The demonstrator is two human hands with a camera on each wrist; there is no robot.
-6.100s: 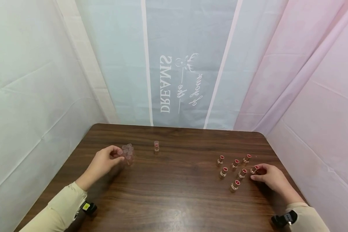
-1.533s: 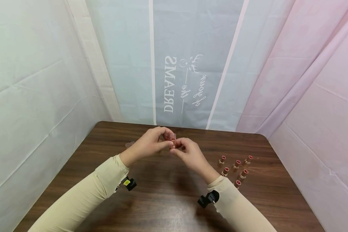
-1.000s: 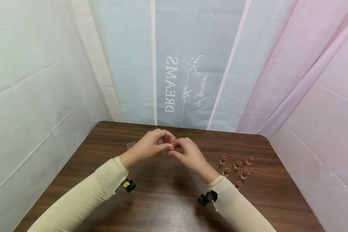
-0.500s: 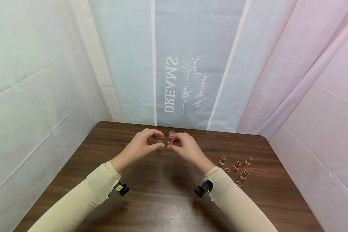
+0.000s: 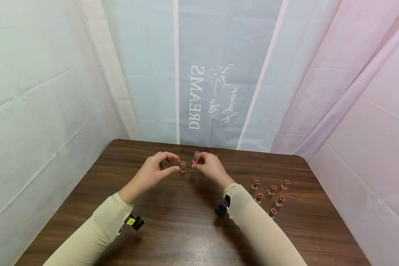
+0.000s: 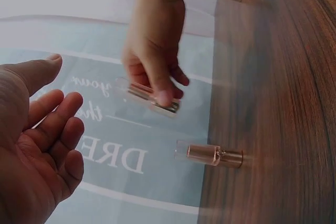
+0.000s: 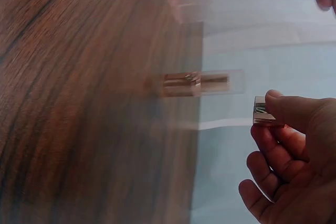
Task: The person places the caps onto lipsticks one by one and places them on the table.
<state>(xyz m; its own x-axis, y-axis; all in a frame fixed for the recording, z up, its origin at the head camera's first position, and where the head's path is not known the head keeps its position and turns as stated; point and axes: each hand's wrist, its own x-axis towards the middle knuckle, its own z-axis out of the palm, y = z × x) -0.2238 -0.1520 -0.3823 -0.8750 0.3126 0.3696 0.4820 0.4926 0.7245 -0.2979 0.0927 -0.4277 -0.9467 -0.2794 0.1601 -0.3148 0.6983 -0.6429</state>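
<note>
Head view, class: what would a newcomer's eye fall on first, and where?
Probably the sideways white lettering on the pale blue cloth behind the dark brown wooden table. Next, near the table's far edge, the right hand holding a small gold tube with a clear cap, and a matching capped tube standing between it and the left hand. Six uncapped gold tubes with red tops cluster at the table's right.

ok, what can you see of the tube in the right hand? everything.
The tube looks like shiny rose-gold metal, with a clear, plastic-looking cap over its upper part and red showing through. It is tilted, cap end up, lifted off the table, to the person's right of the standing capped tube. The right hand pinches it low down between thumb and fingers; the left hand doesn't touch it. A dark patch shows near its base; mark or reflection, I can't tell.
</note>
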